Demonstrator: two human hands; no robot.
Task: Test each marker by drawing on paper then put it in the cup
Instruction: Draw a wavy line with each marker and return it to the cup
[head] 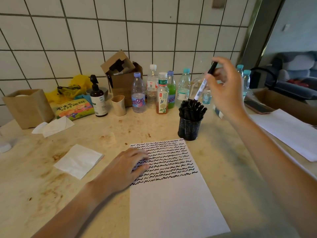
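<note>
A white sheet of paper [171, 200] lies on the counter, its upper half covered with rows of black squiggles. My left hand [127, 167] rests flat on the sheet's left edge, fingers over the squiggles. Behind the paper stands a black mesh cup [189, 127] packed with several black-capped markers. My right hand [226, 90] pinches a white marker with a black cap [203, 85] between thumb and fingers. The marker hangs tilted, its lower end touching the tops of the markers in the cup.
Several plastic bottles [139, 93] line the tiled wall behind the cup, with a cardboard box [121, 78], a pump bottle [98, 98] and a beige cup [118, 105]. Napkins [78, 160] lie left of the paper. More paper [288, 131] and a phone [257, 107] are at right.
</note>
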